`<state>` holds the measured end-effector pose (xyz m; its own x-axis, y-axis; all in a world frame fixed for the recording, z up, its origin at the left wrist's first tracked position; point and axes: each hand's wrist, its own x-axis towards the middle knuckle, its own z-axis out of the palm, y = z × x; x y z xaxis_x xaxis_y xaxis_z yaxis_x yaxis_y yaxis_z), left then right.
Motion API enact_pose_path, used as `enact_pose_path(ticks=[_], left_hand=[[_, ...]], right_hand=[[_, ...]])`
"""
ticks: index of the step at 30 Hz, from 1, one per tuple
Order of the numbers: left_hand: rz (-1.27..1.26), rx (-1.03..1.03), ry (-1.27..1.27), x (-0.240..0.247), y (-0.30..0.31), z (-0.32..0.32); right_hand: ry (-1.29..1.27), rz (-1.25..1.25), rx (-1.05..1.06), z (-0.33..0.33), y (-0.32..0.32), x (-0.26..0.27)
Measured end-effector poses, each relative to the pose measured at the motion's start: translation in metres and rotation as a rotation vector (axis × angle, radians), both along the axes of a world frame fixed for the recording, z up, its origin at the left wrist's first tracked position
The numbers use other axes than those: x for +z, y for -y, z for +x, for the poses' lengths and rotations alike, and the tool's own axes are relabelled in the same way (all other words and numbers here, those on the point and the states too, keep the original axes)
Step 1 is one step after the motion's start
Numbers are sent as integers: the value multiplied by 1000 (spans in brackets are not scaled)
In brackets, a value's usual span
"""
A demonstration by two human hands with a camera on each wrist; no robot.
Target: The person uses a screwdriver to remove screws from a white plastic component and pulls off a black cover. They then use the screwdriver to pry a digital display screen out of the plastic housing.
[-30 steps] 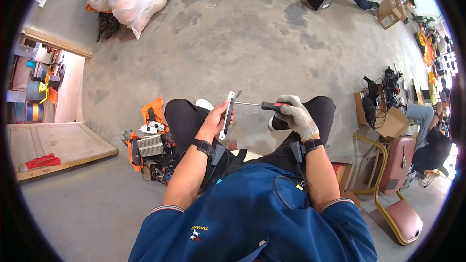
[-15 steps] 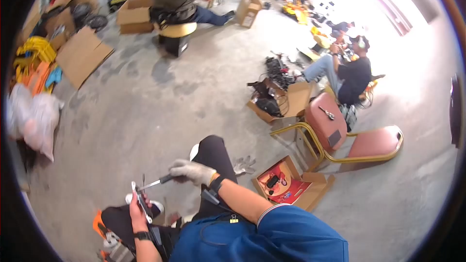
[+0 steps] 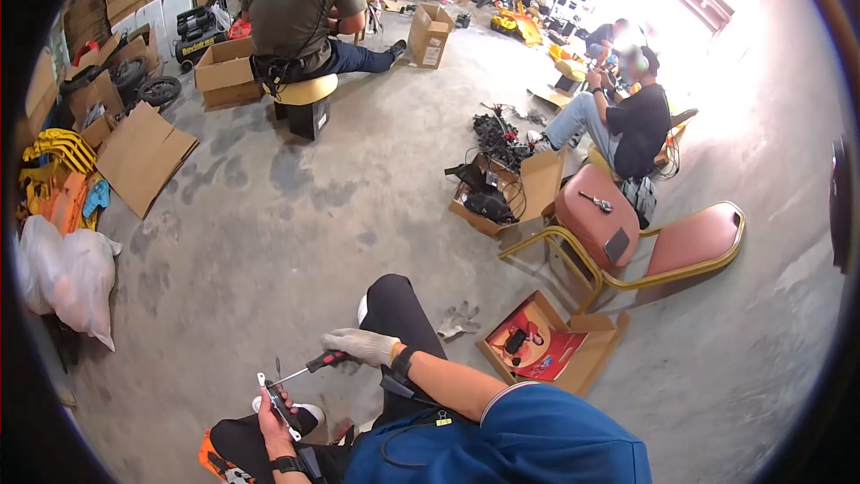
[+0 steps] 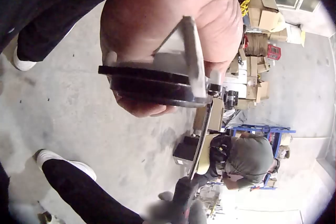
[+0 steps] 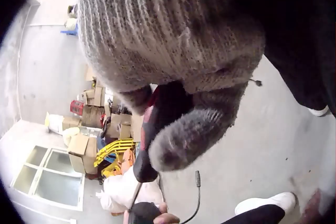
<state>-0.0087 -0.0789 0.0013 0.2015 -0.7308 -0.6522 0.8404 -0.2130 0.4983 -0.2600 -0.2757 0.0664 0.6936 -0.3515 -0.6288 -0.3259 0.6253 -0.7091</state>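
Note:
My bare left hand (image 3: 271, 430) grips a narrow black part with a pale metal bracket (image 4: 195, 58), low in the head view. A short dark cable (image 5: 198, 195) sticks out from it. My right hand (image 3: 360, 345), in a grey knit glove, holds a screwdriver (image 3: 325, 360) by its black and red handle. In the left wrist view, the screwdriver's shaft (image 4: 202, 140) runs up to a small screw (image 4: 214, 88) at the bracket's end, the tip right at it. The gloved fingers (image 5: 181, 142) wrap the handle in the right wrist view.
To the right on the floor lie a loose glove (image 3: 460, 319) and an open carton (image 3: 602, 350) with a red inside. Beyond is a pink chair (image 3: 690, 240) bearing a ratchet wrench (image 3: 596, 203). Several people sit farther off. A white bag (image 3: 76, 282) stands at left.
The head view has swung to the right and tipped up, so both hands now appear lower left. Both hands keep their hold, with the screwdriver against the part throughout.

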Motion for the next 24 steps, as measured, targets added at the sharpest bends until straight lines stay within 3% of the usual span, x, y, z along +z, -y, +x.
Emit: enact_pose_path(ticks=[2,7,10,11,13,16,22,24], left_hand=[[-2,-5,6,-2,0,2],[-4,-1,-8,0,0,1],[-14,2,-11,2,1,-1],[-15,0,-9,3,1,-1],[-21,1,1,5,1,-1],[-9,17,7,-1,-1,2],[-17,-1,1,1,0,0],[-6,6,2,5,2,-2]], right_hand=[[-46,16,38,-2,-1,-2],[173,-160,-162,2,-5,-14],[191,-110,-226,5,-8,-4],[193,-111,-227,3,-6,0],[42,84,-30,-1,-1,6],[58,41,-18,-2,0,-9],[181,-116,-281,3,-8,1],[172,-27,-210,0,-2,10]])
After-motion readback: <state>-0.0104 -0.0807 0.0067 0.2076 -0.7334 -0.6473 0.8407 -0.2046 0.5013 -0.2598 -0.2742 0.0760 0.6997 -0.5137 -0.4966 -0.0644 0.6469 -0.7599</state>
